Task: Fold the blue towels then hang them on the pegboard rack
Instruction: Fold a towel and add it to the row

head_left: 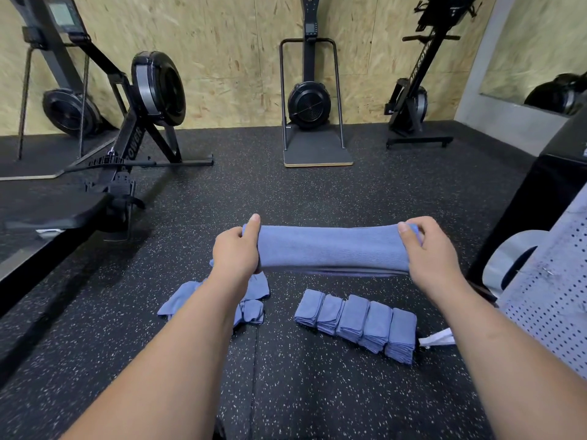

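A blue towel (330,249) is stretched level above the floor, folded into a long band. My left hand (236,249) grips its left end and my right hand (427,249) grips its right end. Below it on the floor, a row of several folded blue towels (357,323) lies side by side at the right. A loose heap of unfolded blue towels (251,308) lies at the left, partly hidden by my left forearm. The white pegboard rack (549,300) stands at the right edge.
Black speckled rubber floor (286,192) all around. A rowing machine (127,138) stands at the left, a ski machine (309,106) at the back wall, another rower upright (413,100) at the back right. A black box (549,192) stands behind the pegboard.
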A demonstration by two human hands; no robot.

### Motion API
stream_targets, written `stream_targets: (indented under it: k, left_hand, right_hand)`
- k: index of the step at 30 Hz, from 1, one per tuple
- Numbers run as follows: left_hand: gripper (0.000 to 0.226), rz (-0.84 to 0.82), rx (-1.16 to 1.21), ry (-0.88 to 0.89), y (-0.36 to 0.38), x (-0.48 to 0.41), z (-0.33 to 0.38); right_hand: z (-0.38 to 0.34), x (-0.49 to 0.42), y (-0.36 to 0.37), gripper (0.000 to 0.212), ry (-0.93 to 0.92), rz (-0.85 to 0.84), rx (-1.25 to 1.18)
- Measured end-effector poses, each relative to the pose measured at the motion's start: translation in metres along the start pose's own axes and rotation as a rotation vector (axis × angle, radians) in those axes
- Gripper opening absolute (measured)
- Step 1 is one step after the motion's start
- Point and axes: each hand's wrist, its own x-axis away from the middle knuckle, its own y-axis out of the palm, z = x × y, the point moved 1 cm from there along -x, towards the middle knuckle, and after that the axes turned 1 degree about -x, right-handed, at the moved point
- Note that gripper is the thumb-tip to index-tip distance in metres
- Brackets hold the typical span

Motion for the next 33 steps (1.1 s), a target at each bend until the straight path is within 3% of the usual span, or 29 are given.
stream_targets:
  k: [6,11,14,17,23,28,33]
  left_hand:
    - [0.052,0.002,0.021,-0.001,0.000,-0.004,-0.004]
    - [0.055,-0.211,0.068,-0.174,-0.008,-0.004,-0.013]
    - [0.042,-0.400,0.088,-0.170,-0.010,-0.002,-0.017]
    - [0.029,-0.382,0.043,-0.125,-0.014,-0.007,-0.024]
    - [0.040,-0.217,0.033,-0.101,-0.010,-0.017,-0.033]
    - [0.040,-0.270,0.006,-0.223,0.002,-0.017,-0.043]
    - [0.041,-0.227,-0.044,-0.181,0.016,-0.013,-0.039]
  right_hand:
    - [0.004,-0.003,0.000,0.018,0.042,0.045,-0.224]
    - [0.014,-0.004,-0.001,0.032,0.299,-0.349,-0.549]
    - [0.020,-0.003,-0.007,0.034,0.393,-0.497,-0.581]
    - [0.027,-0.002,-0.012,0.027,0.452,-0.451,-0.506]
    - [0.037,-0.006,-0.008,0.026,0.476,-0.309,-0.438]
    - [0.042,-0.005,0.004,0.024,0.553,-0.346,-0.386]
    - [0.035,-0.004,0.014,0.021,0.590,-0.311,-0.372]
